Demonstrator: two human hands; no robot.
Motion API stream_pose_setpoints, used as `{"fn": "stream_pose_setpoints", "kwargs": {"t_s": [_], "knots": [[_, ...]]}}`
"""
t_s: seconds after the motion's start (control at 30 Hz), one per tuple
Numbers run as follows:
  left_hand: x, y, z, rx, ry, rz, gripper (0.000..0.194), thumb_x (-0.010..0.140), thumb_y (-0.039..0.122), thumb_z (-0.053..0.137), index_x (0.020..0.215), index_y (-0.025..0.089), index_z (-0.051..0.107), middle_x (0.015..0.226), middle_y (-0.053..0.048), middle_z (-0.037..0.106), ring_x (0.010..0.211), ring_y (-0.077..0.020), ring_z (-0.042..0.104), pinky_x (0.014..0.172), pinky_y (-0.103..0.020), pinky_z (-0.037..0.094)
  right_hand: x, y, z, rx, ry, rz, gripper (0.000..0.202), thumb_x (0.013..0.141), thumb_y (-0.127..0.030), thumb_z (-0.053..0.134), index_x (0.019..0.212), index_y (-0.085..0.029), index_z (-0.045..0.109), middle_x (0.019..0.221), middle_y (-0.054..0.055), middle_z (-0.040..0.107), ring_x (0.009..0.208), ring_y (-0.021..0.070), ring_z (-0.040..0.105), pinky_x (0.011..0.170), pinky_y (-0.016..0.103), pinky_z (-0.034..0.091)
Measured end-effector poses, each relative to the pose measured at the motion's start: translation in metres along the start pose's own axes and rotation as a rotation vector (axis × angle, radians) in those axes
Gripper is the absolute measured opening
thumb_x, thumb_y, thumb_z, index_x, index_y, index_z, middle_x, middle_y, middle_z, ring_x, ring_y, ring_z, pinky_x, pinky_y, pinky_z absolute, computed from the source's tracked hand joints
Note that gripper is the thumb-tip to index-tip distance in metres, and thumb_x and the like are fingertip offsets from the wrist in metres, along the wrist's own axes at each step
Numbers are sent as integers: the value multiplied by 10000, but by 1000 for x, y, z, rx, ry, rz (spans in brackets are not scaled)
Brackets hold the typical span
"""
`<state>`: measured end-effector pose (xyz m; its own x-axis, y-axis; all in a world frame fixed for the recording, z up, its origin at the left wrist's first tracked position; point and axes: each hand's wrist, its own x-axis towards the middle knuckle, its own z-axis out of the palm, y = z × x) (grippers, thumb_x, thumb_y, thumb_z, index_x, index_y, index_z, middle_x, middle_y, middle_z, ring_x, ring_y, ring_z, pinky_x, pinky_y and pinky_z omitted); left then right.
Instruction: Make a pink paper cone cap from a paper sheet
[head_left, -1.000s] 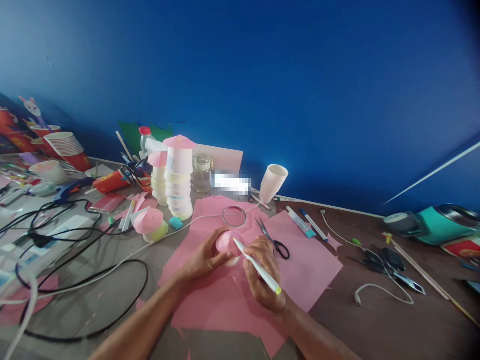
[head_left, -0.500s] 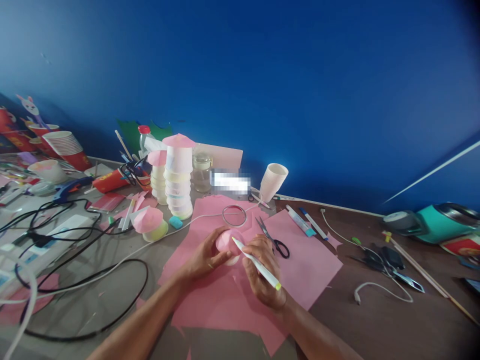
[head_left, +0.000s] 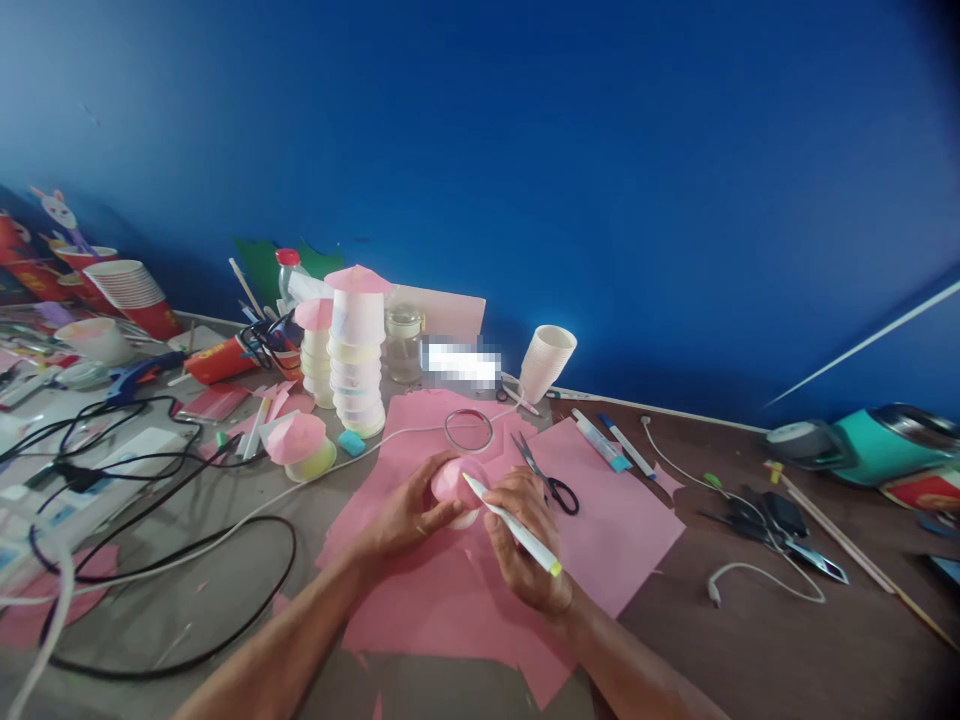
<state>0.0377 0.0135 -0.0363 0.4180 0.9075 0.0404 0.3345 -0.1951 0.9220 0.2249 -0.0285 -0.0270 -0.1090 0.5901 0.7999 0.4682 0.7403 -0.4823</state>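
My left hand [head_left: 411, 512] is closed on a small pink-topped paper piece [head_left: 453, 484], whose white lower edge shows beneath. In my right hand [head_left: 525, 535] is a white marker [head_left: 525, 535] with a yellow end, its tip at the pink top. Both hands are over pink paper sheets [head_left: 427, 610]. Black-handled scissors [head_left: 559, 492] lie open just right of my right hand, and a thin ring [head_left: 469, 430] lies beyond the held piece.
Stacked white cups with pink cone tops [head_left: 358, 370] stand at the back left, beside a glass jar [head_left: 404, 345]. Black cables [head_left: 172, 530] spread over the left. More cups [head_left: 547, 362] lean near the wall. A teal bottle [head_left: 874, 445] lies far right.
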Motion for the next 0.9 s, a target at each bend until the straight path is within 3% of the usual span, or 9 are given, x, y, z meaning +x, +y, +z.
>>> {"fn": "stream_pose_setpoints", "kwargs": {"t_s": [0.4,0.9], "knots": [[0,-4,1,-33,-11,-1,605,863,522,616,1361,204,483,1303,-108,628,1125,-257,617,961,-360,514,2,0,-2,17,-24,-23,221,886,-65,472,1020,-219,558,815,21,619,740,196,597,783,429,475],[-1,4,1,-36,-16,-25,641,843,533,622,1364,189,476,1335,-110,611,1174,-269,588,979,-352,498,0,3,0,17,-19,-6,238,897,-84,471,1041,-253,555,823,9,615,742,202,599,831,450,469]]}}
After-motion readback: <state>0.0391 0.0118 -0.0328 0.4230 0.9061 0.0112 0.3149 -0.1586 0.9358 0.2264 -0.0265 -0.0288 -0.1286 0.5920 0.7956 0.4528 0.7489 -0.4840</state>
